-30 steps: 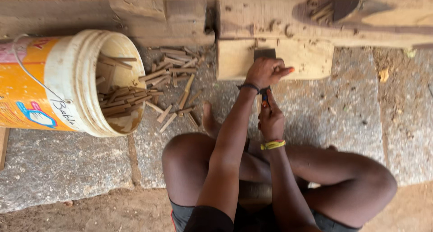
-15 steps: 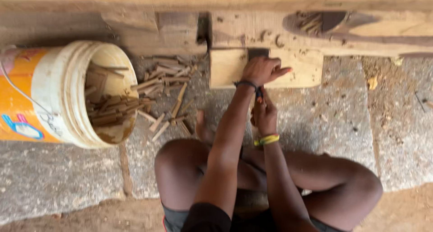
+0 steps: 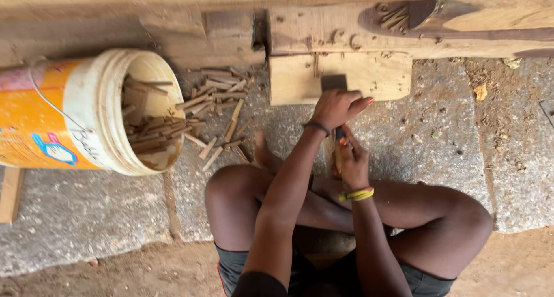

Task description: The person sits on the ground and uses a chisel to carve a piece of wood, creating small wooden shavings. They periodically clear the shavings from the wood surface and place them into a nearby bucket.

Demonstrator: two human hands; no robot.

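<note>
Both hands point(image 3: 337, 107) on one upright, near-vertical wooden stick point(image 3: 338, 158).

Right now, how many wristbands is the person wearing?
2. A dark wristband sits on the left hand's wrist, up by the wooden block. A yellow wristband sits on the right hand's wrist, lower, above the crossed legs. None seems hidden.
</note>
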